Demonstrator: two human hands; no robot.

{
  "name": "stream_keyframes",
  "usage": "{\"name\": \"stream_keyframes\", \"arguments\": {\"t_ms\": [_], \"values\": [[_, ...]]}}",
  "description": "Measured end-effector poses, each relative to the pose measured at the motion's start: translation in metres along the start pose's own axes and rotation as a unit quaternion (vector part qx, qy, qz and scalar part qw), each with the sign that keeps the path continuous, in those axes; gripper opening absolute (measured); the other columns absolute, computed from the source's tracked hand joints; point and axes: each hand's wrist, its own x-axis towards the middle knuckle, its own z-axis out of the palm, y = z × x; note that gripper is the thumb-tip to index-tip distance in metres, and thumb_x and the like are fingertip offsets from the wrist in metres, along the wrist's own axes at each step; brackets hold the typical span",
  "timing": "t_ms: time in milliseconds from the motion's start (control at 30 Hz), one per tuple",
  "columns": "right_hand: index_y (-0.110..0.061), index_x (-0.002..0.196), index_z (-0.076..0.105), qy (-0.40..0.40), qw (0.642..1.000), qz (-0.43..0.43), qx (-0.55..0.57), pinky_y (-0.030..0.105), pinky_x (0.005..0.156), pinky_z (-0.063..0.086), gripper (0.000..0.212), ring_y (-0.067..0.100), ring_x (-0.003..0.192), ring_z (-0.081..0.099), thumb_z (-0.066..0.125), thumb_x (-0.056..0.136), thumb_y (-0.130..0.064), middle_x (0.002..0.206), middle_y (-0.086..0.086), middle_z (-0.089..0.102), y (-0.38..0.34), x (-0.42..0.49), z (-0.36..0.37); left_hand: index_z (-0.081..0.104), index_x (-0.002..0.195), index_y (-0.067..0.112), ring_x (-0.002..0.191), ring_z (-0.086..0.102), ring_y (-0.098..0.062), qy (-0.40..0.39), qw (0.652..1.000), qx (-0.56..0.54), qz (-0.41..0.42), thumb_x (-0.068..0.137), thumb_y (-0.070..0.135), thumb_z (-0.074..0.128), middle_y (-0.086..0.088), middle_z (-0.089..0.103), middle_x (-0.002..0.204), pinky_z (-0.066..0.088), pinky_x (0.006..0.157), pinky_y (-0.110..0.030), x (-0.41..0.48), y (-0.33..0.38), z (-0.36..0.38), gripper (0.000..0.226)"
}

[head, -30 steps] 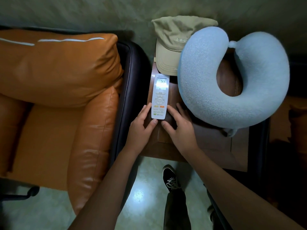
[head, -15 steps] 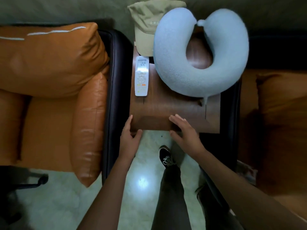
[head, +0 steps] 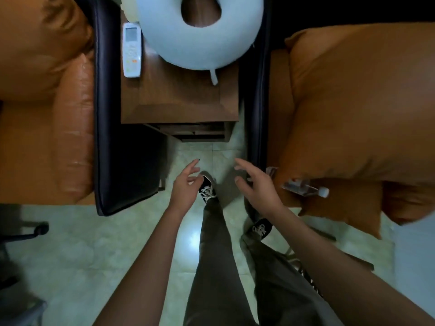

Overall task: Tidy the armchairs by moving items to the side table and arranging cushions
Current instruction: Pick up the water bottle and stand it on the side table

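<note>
Orange leather fills both sides of the downward view: a left armchair (head: 73, 128) and a right armchair (head: 255, 102), each with a black side panel, flank a brown wooden bench (head: 179, 97). On the bench, a white rectangular remote control (head: 131, 50) lies along the left edge. A pale blue fleecy U-shaped neck pillow (head: 200, 43) covers the far part, just beside the remote. A large orange square cushion (head: 353, 102) fills most of the right armchair. At the cushion's near edge lies a clear plastic bottle with a white cap (head: 303, 188), on its side with the cap pointing right. It is blurred, so whether it holds liquid cannot be told.

The person stands on a pale green tiled floor (head: 94, 243), near the bench's front. The left grip (head: 186, 184) and the right grip (head: 256, 184) hover above the floor, fingers apart and relaxed, holding nothing. The right grip is near the bottle but not touching it.

The bottle seems the likely next item for the bench. It should be light, smooth and prone to rolling or denting, so a wrap around the middle of its barrel looks safest. The cushion is soft and bulky. Taking two opposite edges, one in each grip, should let it be stood against the chair back.
</note>
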Motion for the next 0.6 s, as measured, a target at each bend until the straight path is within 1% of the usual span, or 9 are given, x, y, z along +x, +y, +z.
{"name": "stream_keyframes", "arguments": {"t_ms": [67,133,200,300,367,433,500,567,600], "values": [[-0.025,0.149,0.046,-0.015,0.999,-0.014,-0.027,0.025,0.108,0.040,0.050,0.002,0.129,0.049,0.058,0.100,-0.022,0.138,-0.008,0.059,0.012,-0.023,-0.006,0.053,0.143,0.024,0.097,0.062,-0.010,-0.009,1.000,-0.011,-0.003,0.097,0.006,0.060,0.007,0.063,0.117,0.047,0.073,-0.007,-0.025,-0.005,0.023,0.050],[-0.021,0.145,0.050,-0.025,0.998,-0.031,-0.044,0.018,0.098,0.041,0.047,0.000,0.116,0.053,0.059,0.099,-0.017,0.126,-0.006,0.064,0.024,-0.043,-0.007,0.053,0.142,0.023,0.095,0.062,-0.003,-0.021,1.000,-0.013,-0.009,0.097,0.004,0.060,0.010,0.063,0.115,0.048,0.073,-0.007,-0.050,-0.013,0.041,0.050],[-0.020,0.143,0.052,-0.027,0.998,-0.026,-0.054,0.021,0.094,0.045,0.045,0.007,0.109,0.056,0.059,0.099,-0.017,0.120,-0.005,0.066,0.037,-0.059,-0.007,0.052,0.142,0.026,0.096,0.062,-0.001,-0.030,0.999,-0.011,-0.017,0.097,0.006,0.060,0.007,0.063,0.119,0.050,0.074,-0.009,-0.070,-0.025,0.055,0.050],[-0.027,0.144,0.050,-0.022,0.998,0.014,-0.059,0.037,0.102,0.048,0.047,0.010,0.116,0.056,0.060,0.098,-0.021,0.125,-0.011,0.062,0.066,-0.080,-0.009,0.053,0.141,0.028,0.096,0.063,0.004,-0.038,0.999,-0.009,-0.026,0.098,0.008,0.061,0.007,0.063,0.121,0.052,0.081,-0.012,-0.093,-0.045,0.067,0.048],[-0.033,0.145,0.048,-0.010,0.997,0.030,-0.072,0.040,0.104,0.047,0.047,0.008,0.121,0.054,0.058,0.099,-0.026,0.128,-0.015,0.060,0.085,-0.094,-0.014,0.052,0.142,0.026,0.097,0.062,0.009,-0.048,0.998,-0.007,-0.035,0.098,0.009,0.061,0.010,0.063,0.119,0.051,0.085,-0.011,-0.105,-0.056,0.073,0.048],[-0.034,0.145,0.046,0.005,0.995,0.042,-0.089,0.039,0.107,0.046,0.047,0.007,0.127,0.049,0.057,0.100,-0.026,0.134,-0.020,0.051,0.100,-0.106,-0.022,0.052,0.142,0.026,0.096,0.061,0.010,-0.059,0.997,-0.006,-0.041,0.098,0.009,0.061,0.009,0.064,0.119,0.049,0.083,-0.008,-0.116,-0.064,0.080,0.048],[-0.028,0.145,0.047,0.042,0.992,0.054,-0.104,0.041,0.109,0.043,0.047,0.012,0.131,0.046,0.059,0.099,-0.022,0.137,-0.014,0.050,0.117,-0.116,-0.034,0.052,0.142,0.027,0.094,0.061,0.010,-0.070,0.997,0.000,-0.044,0.097,0.008,0.062,0.009,0.063,0.119,0.047,0.081,-0.006,-0.123,-0.069,0.088,0.050],[-0.024,0.142,0.051,0.095,0.985,0.065,-0.125,0.046,0.108,0.043,0.046,0.019,0.131,0.046,0.061,0.097,-0.019,0.141,-0.002,0.053,0.131,-0.122,-0.050,0.051,0.143,0.027,0.093,0.061,0.011,-0.084,0.996,0.009,-0.041,0.096,0.007,0.063,0.011,0.062,0.119,0.046,0.080,-0.005,-0.127,-0.072,0.096,0.052],[-0.022,0.140,0.054,0.122,0.981,0.072,-0.134,0.045,0.110,0.041,0.045,0.021,0.131,0.045,0.062,0.097,-0.018,0.142,0.002,0.052,0.138,-0.124,-0.058,0.050,0.144,0.026,0.094,0.061,0.010,-0.092,0.995,0.015,-0.038,0.096,0.007,0.063,0.012,0.062,0.118,0.046,0.080,-0.004,-0.128,-0.074,0.100,0.053]]}}
